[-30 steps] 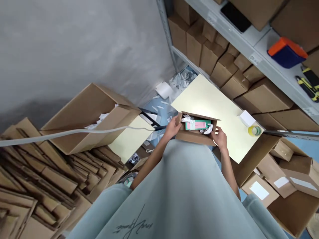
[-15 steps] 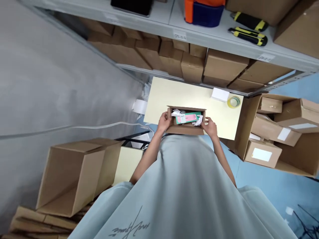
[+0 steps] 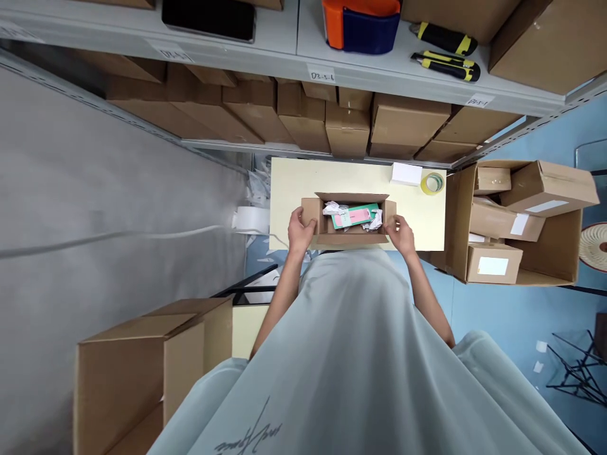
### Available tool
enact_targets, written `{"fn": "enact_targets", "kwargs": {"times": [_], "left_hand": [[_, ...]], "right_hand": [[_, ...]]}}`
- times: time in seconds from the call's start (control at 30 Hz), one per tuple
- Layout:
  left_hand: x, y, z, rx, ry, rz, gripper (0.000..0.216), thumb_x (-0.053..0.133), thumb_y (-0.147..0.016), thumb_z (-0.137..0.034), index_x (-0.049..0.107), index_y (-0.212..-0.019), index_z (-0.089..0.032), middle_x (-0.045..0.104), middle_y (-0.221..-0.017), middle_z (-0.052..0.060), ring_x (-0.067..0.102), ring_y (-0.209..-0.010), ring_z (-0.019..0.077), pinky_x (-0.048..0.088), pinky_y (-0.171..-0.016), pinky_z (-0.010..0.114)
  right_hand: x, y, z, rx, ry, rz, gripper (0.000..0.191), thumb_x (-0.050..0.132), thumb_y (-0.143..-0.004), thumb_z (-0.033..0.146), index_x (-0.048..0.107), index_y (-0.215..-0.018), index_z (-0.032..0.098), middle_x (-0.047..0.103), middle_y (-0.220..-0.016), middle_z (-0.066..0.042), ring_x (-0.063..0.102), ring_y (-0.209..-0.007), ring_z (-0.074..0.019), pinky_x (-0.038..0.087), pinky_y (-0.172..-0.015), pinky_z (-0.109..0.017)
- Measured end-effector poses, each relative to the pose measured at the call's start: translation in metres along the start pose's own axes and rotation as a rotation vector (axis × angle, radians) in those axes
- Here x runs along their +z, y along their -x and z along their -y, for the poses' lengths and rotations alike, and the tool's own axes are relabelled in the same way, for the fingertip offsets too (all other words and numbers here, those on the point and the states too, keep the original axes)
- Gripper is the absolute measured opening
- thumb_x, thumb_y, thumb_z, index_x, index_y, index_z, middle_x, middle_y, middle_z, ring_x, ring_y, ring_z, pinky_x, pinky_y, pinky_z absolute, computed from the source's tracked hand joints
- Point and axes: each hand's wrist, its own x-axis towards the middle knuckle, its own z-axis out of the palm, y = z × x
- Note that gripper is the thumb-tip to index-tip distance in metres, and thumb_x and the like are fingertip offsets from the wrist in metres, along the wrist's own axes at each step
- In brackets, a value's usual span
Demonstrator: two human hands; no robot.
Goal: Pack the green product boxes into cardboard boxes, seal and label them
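Note:
A small open cardboard box [image 3: 351, 238] sits on a pale yellow table [image 3: 294, 189] in front of me. Inside lie a green and pink packet [image 3: 356, 216] and crumpled white paper [image 3: 332, 208]. My left hand [image 3: 300, 231] curls round the box's left side flap. My right hand [image 3: 402, 234] grips the right side flap. Both flaps stand spread outward.
A roll of yellow tape [image 3: 432, 183] and a white pad [image 3: 406, 173] lie at the table's far right. Shelves behind hold cardboard boxes, a tape dispenser [image 3: 361, 24], utility knives [image 3: 443, 49] and a black phone [image 3: 208, 18]. A large carton [image 3: 516, 218] of parcels stands to the right, another carton [image 3: 147, 366] at lower left.
My view has swung round to face the shelves squarely. The small box has been set square on the table, and my hands have moved to its side flaps, which are now spread out.

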Motion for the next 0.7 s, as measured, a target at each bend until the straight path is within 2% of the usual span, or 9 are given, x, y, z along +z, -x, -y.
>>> {"fn": "enact_targets", "kwargs": {"times": [0.13,0.27,0.33,0.4,0.47,0.57,0.63,0.7], "left_hand": [[-0.019,0.022,-0.011,0.173,-0.012,-0.033,0.066,0.075,-0.09,-0.024,0.059,-0.154,-0.021,0.065,-0.158,0.017,0.066,-0.146,0.0318,0.05,-0.131,0.051],[-0.02,0.055,-0.033,0.323,-0.015,0.111,0.066,0.072,-0.1,-0.034,0.052,-0.162,-0.025,0.062,-0.16,0.016,0.066,-0.146,0.0312,0.057,-0.123,0.049],[-0.018,0.068,-0.043,0.381,-0.044,0.227,0.067,0.071,-0.103,-0.041,0.05,-0.165,-0.025,0.063,-0.159,0.016,0.064,-0.148,0.0322,0.055,-0.125,0.051],[-0.016,0.073,-0.048,0.417,-0.106,0.342,0.074,0.075,-0.102,-0.048,0.049,-0.167,-0.024,0.061,-0.162,0.017,0.059,-0.154,0.0345,0.049,-0.131,0.052],[-0.016,0.072,-0.047,0.417,-0.182,0.447,0.091,0.084,-0.096,-0.055,0.045,-0.171,-0.023,0.056,-0.169,0.019,0.052,-0.161,0.038,0.042,-0.135,0.053],[-0.015,0.061,-0.042,0.388,-0.267,0.581,0.117,0.097,-0.082,-0.058,0.039,-0.176,-0.021,0.052,-0.174,0.021,0.048,-0.163,0.0428,0.04,-0.136,0.053],[-0.014,0.053,-0.041,0.398,-0.292,0.641,0.123,0.102,-0.075,-0.057,0.041,-0.176,-0.022,0.055,-0.171,0.021,0.049,-0.162,0.0444,0.042,-0.134,0.052],[-0.014,0.046,-0.043,0.429,-0.302,0.674,0.118,0.103,-0.074,-0.054,0.046,-0.173,-0.022,0.06,-0.167,0.019,0.052,-0.159,0.0442,0.046,-0.131,0.05]], "right_hand": [[-0.016,0.014,0.009,-0.053,-0.048,-0.132,0.048,0.066,-0.096,0.048,0.072,-0.135,0.021,0.077,-0.144,-0.02,0.079,-0.12,-0.0347,0.066,-0.106,-0.056],[-0.026,0.039,0.033,-0.163,-0.093,-0.17,0.047,0.059,-0.105,0.054,0.073,-0.135,0.021,0.077,-0.142,-0.019,0.08,-0.114,-0.0314,0.069,-0.098,-0.051],[-0.023,0.05,0.047,-0.192,-0.077,-0.118,0.052,0.058,-0.107,0.056,0.07,-0.144,0.021,0.076,-0.145,-0.019,0.08,-0.112,-0.0308,0.069,-0.097,-0.05],[-0.014,0.058,0.059,-0.216,-0.02,-0.016,0.058,0.062,-0.108,0.057,0.064,-0.155,0.023,0.073,-0.152,-0.017,0.08,-0.117,-0.0314,0.067,-0.104,-0.05],[-0.002,0.061,0.065,-0.256,0.084,0.129,0.067,0.071,-0.104,0.055,0.059,-0.163,0.024,0.068,-0.162,-0.016,0.074,-0.134,-0.0341,0.061,-0.117,-0.052],[0.015,0.057,0.065,-0.306,0.269,0.308,0.084,0.089,-0.092,0.043,0.056,-0.167,0.024,0.062,-0.169,-0.016,0.059,-0.155,-0.0396,0.049,-0.131,-0.058],[0.021,0.053,0.062,-0.317,0.349,0.322,0.086,0.09,-0.089,0.028,0.056,-0.167,0.023,0.064,-0.167,-0.016,0.058,-0.156,-0.0404,0.048,-0.131,-0.06],[0.022,0.049,0.06,-0.325,0.378,0.303,0.079,0.082,-0.091,0.016,0.057,-0.166,0.022,0.067,-0.163,-0.017,0.062,-0.151,-0.0386,0.05,-0.129,-0.058]]}}
